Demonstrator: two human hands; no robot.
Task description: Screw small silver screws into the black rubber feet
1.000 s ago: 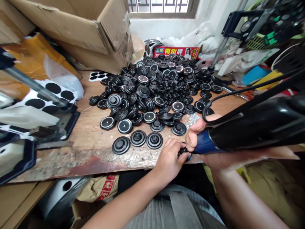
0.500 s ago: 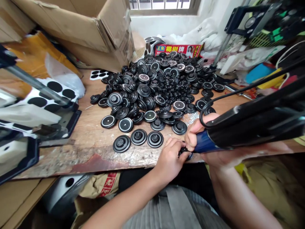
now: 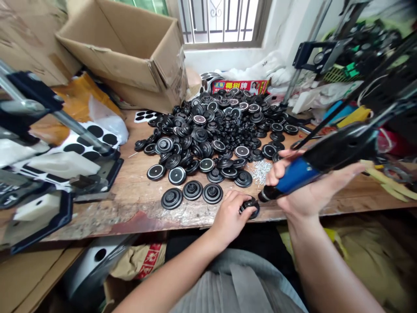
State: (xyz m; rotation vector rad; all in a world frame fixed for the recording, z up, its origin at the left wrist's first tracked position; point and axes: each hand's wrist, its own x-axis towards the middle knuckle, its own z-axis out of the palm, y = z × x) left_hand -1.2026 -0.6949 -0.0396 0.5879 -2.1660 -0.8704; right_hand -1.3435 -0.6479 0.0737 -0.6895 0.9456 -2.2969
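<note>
My left hand [image 3: 233, 215] grips a small black round part [image 3: 251, 208] at the table's front edge. Wrapped round a blue and black power screwdriver [image 3: 295, 174] is my right hand [image 3: 301, 195]; the tool's dark tip points down-left, close to the held part but apart from it. Left of my left hand, three stepped black discs lie in a row, the nearest of them a disc [image 3: 213, 193]. Behind them is a large heap of black discs [image 3: 198, 134]. Small silver screws [image 3: 259, 171] lie in a pile behind the tool tip.
An open cardboard box [image 3: 124, 56] stands at the back left. A metal press stand [image 3: 81, 130] is on the left, another [image 3: 302, 65] at the back right. A red printed carton [image 3: 241, 86] lies behind the heap. A dark cable runs up from the tool.
The screwdriver has lifted off the held part and tilted more upright, with my right hand moving up and right. The camera view has shifted, showing more of the window.
</note>
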